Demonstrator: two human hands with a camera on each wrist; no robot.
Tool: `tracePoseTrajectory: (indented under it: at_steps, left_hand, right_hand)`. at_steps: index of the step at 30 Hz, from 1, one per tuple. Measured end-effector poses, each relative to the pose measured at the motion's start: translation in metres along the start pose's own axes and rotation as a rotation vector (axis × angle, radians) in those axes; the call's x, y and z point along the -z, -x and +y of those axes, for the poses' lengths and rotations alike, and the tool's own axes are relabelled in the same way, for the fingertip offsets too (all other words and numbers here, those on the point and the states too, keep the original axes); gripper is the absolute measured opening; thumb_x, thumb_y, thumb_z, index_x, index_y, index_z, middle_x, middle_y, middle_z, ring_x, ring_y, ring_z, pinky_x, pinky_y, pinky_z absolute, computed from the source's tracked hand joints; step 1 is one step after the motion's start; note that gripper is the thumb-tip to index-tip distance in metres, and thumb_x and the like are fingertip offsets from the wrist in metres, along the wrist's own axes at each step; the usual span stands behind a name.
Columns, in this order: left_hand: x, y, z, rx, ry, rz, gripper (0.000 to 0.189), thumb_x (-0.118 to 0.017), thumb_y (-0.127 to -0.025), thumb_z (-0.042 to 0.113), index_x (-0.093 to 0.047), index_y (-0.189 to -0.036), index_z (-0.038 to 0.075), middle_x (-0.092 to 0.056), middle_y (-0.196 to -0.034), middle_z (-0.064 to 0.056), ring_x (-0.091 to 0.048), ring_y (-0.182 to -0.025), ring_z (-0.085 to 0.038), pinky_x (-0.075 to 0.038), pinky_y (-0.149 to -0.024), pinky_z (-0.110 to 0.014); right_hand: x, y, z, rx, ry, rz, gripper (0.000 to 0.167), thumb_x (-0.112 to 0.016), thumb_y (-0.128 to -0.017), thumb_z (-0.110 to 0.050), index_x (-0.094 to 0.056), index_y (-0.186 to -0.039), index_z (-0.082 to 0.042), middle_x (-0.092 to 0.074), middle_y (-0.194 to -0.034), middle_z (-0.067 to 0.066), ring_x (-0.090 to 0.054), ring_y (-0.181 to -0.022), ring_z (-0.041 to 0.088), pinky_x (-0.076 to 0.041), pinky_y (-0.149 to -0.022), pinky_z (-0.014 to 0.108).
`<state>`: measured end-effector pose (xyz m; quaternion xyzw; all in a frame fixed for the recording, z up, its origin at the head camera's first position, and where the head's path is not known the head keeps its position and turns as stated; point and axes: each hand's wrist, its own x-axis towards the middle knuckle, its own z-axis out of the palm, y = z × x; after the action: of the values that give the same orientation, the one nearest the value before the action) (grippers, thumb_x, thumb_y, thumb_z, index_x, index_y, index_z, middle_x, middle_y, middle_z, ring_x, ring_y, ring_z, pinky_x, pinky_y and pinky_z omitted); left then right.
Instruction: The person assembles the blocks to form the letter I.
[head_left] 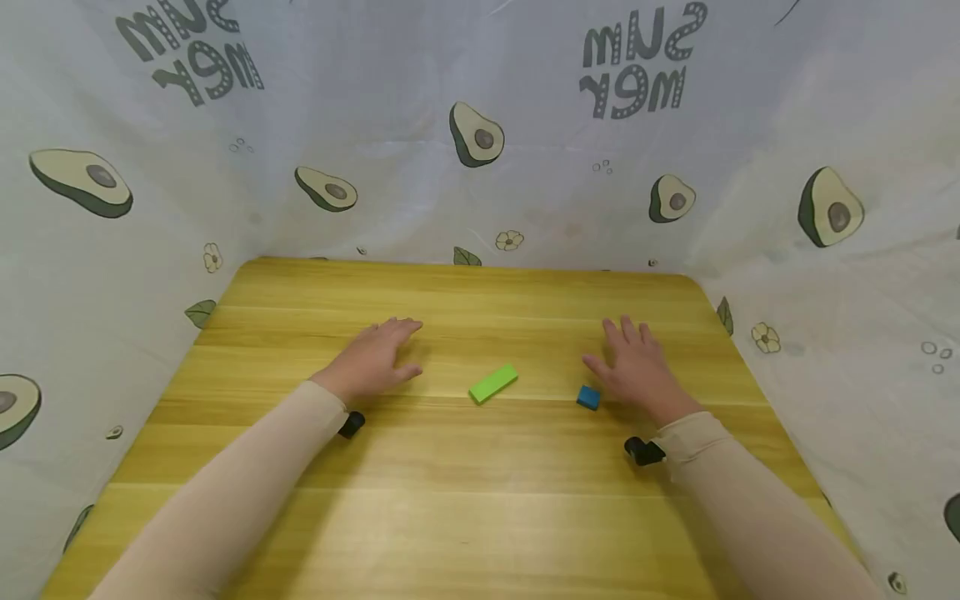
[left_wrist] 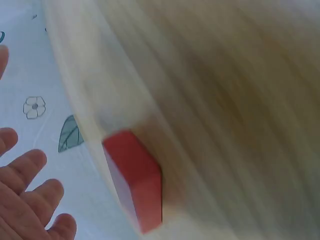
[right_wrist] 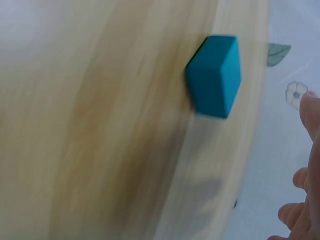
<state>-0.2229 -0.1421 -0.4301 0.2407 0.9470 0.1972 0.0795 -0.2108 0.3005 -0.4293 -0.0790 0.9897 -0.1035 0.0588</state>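
Note:
Fingers spread and holding nothing, my left hand (head_left: 375, 358) hovers over the left part of the table. A red block (left_wrist: 134, 175) stands on the wood near it in the left wrist view; the head view does not show this block, probably covered by the hand or arm. On the other side, my right hand (head_left: 637, 371) is also spread, with its thumb just above a small blue block (head_left: 588, 397). The right wrist view has the same blue block (right_wrist: 214, 77) apart from the fingers. Between both hands lies a long bright green block (head_left: 493, 384).
The wooden table (head_left: 465, 517) has rounded far corners. A white cloth (head_left: 375, 125) printed with avocados hangs behind it and along both sides. Black wrist cameras sit under the left cuff (head_left: 351, 424) and the right cuff (head_left: 645, 451).

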Motion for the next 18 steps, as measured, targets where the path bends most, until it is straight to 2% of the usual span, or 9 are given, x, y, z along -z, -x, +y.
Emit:
tracePoseTrajectory:
  at_steps: [5, 10, 18]
  left_hand:
    - [-0.013, -0.010, 0.013, -0.039, 0.020, -0.073, 0.075, -0.071, -0.102, 0.035, -0.036, -0.165, 0.014, -0.040, -0.169, -0.009, -0.037, -0.157, -0.032, -0.025, -0.130, -0.054]
    - [-0.021, -0.022, 0.031, -0.069, 0.023, -0.150, 0.079, -0.074, -0.099, 0.035, -0.035, -0.166, 0.020, -0.039, -0.169, -0.004, -0.037, -0.157, -0.029, -0.030, -0.129, -0.048]
    - [-0.036, -0.051, 0.053, -0.143, 0.021, -0.255, 0.086, -0.078, -0.093, 0.039, -0.034, -0.166, 0.024, -0.034, -0.172, -0.001, -0.029, -0.161, -0.026, -0.026, -0.130, -0.045]
  right_hand:
    - [-0.002, 0.002, 0.010, 0.004, -0.012, -0.011, 0.089, -0.045, -0.109, -0.057, -0.016, -0.166, 0.006, -0.007, -0.169, 0.040, -0.006, -0.153, 0.066, -0.009, -0.123, 0.076]
    - [-0.008, 0.002, 0.019, 0.011, -0.014, -0.013, 0.090, -0.044, -0.109, -0.057, -0.016, -0.166, 0.006, -0.007, -0.169, 0.041, -0.007, -0.154, 0.065, -0.008, -0.124, 0.075]
    - [-0.010, 0.002, 0.024, 0.002, -0.025, -0.022, 0.092, -0.044, -0.108, -0.059, -0.014, -0.166, 0.006, -0.007, -0.169, 0.040, -0.007, -0.154, 0.064, -0.007, -0.124, 0.075]
